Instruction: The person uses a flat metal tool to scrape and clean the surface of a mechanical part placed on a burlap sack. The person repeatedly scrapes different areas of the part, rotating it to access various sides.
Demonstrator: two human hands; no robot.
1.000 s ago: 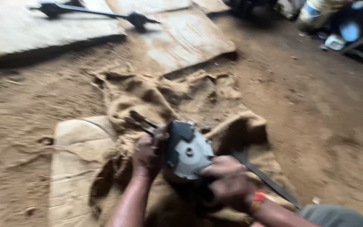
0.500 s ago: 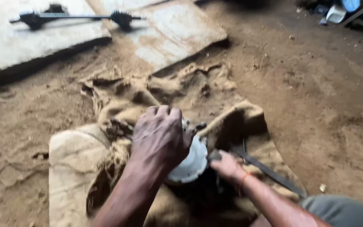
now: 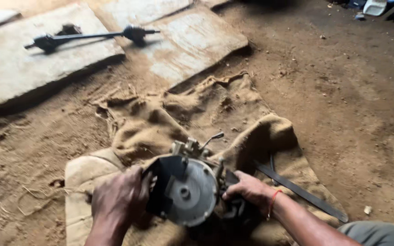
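Note:
A small metal engine point(image 3: 189, 187) with a round silvery flywheel face and a dark shroud stands on a burlap sack point(image 3: 192, 114) spread over the dirt floor. My left hand point(image 3: 120, 198) grips the dark left side of the engine housing. On the right side my right hand point(image 3: 247, 189), with a red thread at the wrist, holds the engine's body near its lower edge. A thin lever and small fittings stick up from the top of the engine.
A long dark flat metal strip point(image 3: 303, 191) lies on the sack to the right of my right hand. A dark axle shaft point(image 3: 87, 36) rests on flat stone slabs point(image 3: 37, 68) at the back left. Sandy dirt floor point(image 3: 343, 105) surrounds the sack.
My left hand came off the top of the flywheel and moved to the engine's left side. The round flywheel face is now uncovered and turned toward me. The view tilted down slightly.

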